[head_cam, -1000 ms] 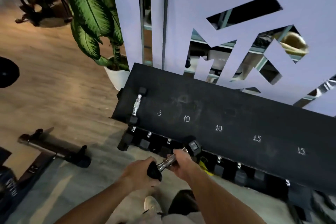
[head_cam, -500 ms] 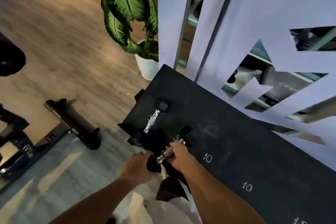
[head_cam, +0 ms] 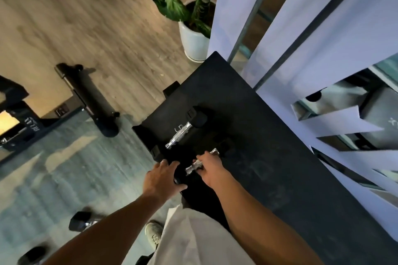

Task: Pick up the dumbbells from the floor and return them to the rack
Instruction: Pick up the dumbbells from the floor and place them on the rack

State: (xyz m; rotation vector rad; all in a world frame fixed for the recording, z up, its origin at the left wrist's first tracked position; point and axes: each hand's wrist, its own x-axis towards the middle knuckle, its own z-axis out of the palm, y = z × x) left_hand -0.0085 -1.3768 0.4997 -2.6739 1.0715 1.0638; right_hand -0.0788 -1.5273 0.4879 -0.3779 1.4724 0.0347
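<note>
A: What do we see on the rack (head_cam: 269, 157) at this moment?

B: We see two dumbbells on its black top. One dumbbell (head_cam: 179, 134) lies free near the left end of the rack, its chrome bar shining, one black head at the far side and one at the near side. The second dumbbell (head_cam: 195, 166) is just right of it and nearer to us, and both hands are on it.

A: How is the grip of each hand?

B: The right hand (head_cam: 210, 171) is closed around the chrome bar of this second dumbbell; the bar comes out on both sides of the fingers. The left hand (head_cam: 162, 178) lies over the near black head with fingers spread and half curled, so we cannot tell if it really holds the head or only rests on it. There is a ring on one finger.

A: Are other dumbbells on the floor (head_cam: 64, 168)?

B: Yes, one floor dumbbell (head_cam: 83, 222) lies at the lower left, near the shoe (head_cam: 154, 233). Another dark object (head_cam: 32, 254) is at the bottom left corner, but it is too blurred to name.

A: And far from us?

B: A potted plant (head_cam: 193, 34) stands beyond the left end of the rack, beside the pale wall panel (head_cam: 323, 38).
</note>
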